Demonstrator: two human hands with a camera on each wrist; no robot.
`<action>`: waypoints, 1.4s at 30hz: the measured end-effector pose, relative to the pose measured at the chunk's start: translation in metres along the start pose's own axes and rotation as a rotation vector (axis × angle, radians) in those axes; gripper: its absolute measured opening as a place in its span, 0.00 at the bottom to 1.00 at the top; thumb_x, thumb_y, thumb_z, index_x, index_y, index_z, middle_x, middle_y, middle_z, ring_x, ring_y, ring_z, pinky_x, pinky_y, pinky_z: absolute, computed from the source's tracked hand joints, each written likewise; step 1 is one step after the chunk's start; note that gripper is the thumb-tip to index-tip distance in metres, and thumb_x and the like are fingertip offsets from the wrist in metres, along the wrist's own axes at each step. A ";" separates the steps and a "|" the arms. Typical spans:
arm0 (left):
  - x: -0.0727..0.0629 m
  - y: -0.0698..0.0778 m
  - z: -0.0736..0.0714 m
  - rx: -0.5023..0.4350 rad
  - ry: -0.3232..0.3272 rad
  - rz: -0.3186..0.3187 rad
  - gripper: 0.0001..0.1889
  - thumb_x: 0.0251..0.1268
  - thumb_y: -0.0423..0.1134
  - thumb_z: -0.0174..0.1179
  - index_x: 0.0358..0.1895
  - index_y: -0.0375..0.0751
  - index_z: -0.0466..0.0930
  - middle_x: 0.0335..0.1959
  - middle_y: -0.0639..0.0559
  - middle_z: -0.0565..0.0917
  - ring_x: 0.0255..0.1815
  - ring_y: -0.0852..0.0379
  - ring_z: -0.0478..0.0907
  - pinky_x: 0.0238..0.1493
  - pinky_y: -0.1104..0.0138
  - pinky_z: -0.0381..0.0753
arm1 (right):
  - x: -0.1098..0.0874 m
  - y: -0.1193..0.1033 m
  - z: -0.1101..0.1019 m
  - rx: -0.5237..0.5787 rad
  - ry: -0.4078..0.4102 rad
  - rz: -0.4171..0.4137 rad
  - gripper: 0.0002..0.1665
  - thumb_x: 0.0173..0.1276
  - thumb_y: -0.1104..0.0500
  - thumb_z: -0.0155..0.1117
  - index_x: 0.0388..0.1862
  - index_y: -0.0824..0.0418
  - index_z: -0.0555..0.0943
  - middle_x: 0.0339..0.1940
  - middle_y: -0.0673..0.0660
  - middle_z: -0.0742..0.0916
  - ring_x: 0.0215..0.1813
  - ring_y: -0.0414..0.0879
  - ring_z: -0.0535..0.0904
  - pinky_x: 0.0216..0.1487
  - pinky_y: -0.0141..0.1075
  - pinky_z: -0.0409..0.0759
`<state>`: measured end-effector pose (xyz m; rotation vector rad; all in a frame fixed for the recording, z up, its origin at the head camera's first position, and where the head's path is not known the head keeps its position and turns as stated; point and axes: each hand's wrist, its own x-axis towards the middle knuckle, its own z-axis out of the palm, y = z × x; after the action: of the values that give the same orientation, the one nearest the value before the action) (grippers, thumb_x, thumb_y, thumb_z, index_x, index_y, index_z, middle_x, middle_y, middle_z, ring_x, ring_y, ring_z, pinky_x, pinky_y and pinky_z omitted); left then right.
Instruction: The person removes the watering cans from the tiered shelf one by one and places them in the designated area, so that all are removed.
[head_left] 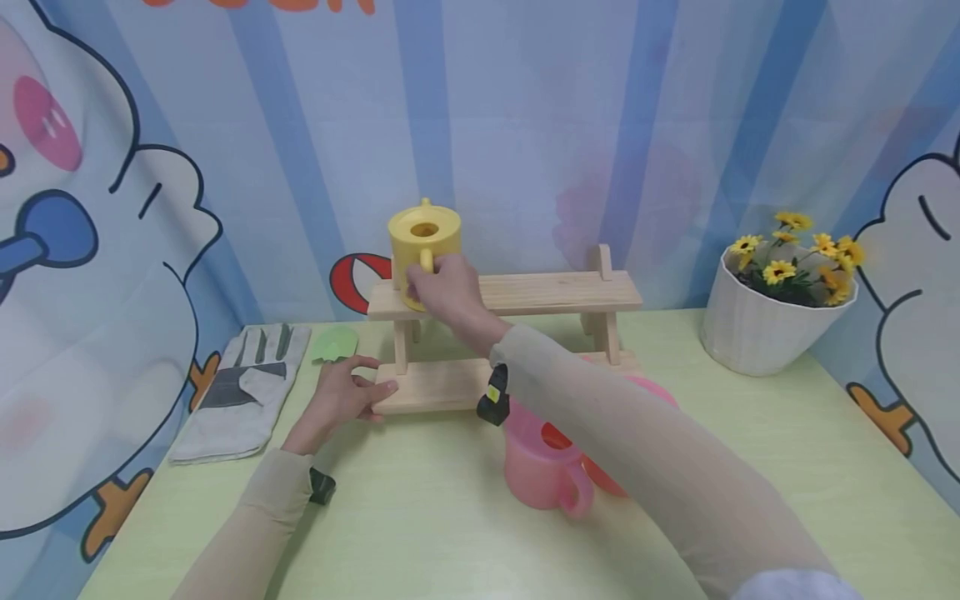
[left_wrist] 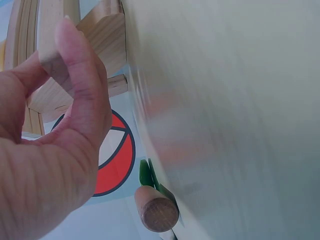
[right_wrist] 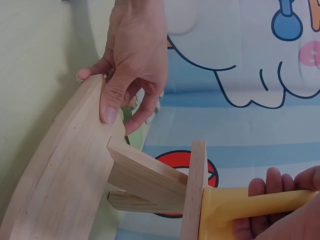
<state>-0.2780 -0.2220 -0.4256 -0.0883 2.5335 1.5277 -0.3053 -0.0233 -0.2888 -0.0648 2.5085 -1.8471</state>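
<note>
A two-tier wooden stand (head_left: 551, 292) stands toward the back of the table. On the left end of its upper board is a yellow watering can (head_left: 405, 246), with a round hole in its top. My right hand (head_left: 453, 292) grips the can's front handle; in the right wrist view the can's base is right at the upper board. My left hand (head_left: 341, 396) holds the left end of the lower board (head_left: 442, 387), thumb on top and fingers around the end. Part of the lower board is hidden behind my right forearm.
In front of the stand are a pink watering can (head_left: 536, 475) and a red one (head_left: 606, 477), partly covered by my right arm. Work gloves (head_left: 232, 408) and a green hand trowel (head_left: 335, 342) lie left. A white flower pot (head_left: 750, 325) stands back right, before the printed curtain.
</note>
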 end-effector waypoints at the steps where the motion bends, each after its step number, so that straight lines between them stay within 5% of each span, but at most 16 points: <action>1: 0.000 0.000 0.000 0.000 0.000 -0.001 0.36 0.75 0.43 0.72 0.77 0.32 0.68 0.49 0.33 0.89 0.22 0.57 0.90 0.36 0.64 0.93 | 0.001 0.000 0.000 0.010 -0.006 -0.002 0.13 0.81 0.57 0.62 0.46 0.63 0.89 0.45 0.55 0.92 0.46 0.44 0.83 0.52 0.37 0.82; 7: 0.001 -0.001 0.000 -0.011 -0.005 -0.001 0.35 0.75 0.43 0.72 0.77 0.32 0.68 0.48 0.34 0.89 0.23 0.57 0.90 0.36 0.64 0.93 | 0.004 0.003 -0.001 0.124 -0.060 -0.003 0.13 0.84 0.57 0.59 0.44 0.63 0.87 0.42 0.55 0.91 0.46 0.46 0.88 0.68 0.48 0.87; 10: 0.001 -0.002 0.000 -0.013 -0.006 0.005 0.35 0.75 0.43 0.72 0.77 0.32 0.69 0.48 0.35 0.89 0.22 0.57 0.90 0.36 0.64 0.93 | 0.007 0.004 0.000 0.175 -0.073 0.009 0.14 0.86 0.56 0.58 0.48 0.64 0.86 0.39 0.55 0.91 0.41 0.44 0.89 0.69 0.47 0.87; 16: 0.002 -0.002 0.000 -0.011 -0.009 0.007 0.35 0.76 0.43 0.72 0.77 0.32 0.69 0.49 0.34 0.90 0.22 0.58 0.90 0.37 0.64 0.93 | 0.010 0.005 0.001 0.236 -0.068 0.008 0.15 0.86 0.55 0.55 0.42 0.63 0.84 0.30 0.50 0.85 0.33 0.41 0.83 0.55 0.37 0.86; 25: 0.002 -0.001 -0.001 0.000 -0.005 -0.005 0.36 0.75 0.44 0.72 0.77 0.32 0.68 0.50 0.33 0.89 0.22 0.57 0.90 0.37 0.63 0.93 | 0.007 0.005 0.001 0.180 0.070 -0.016 0.19 0.82 0.55 0.55 0.25 0.53 0.75 0.21 0.47 0.80 0.29 0.41 0.76 0.35 0.32 0.76; 42: 0.003 -0.003 0.000 0.011 -0.003 -0.011 0.35 0.75 0.44 0.72 0.77 0.33 0.69 0.51 0.34 0.89 0.23 0.58 0.90 0.38 0.64 0.93 | -0.010 -0.001 -0.003 0.159 0.115 -0.065 0.23 0.81 0.55 0.56 0.20 0.54 0.74 0.17 0.48 0.79 0.23 0.42 0.74 0.27 0.32 0.71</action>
<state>-0.2808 -0.2232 -0.4284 -0.0988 2.5347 1.5087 -0.2952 -0.0203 -0.2871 -0.0372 2.4479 -2.1279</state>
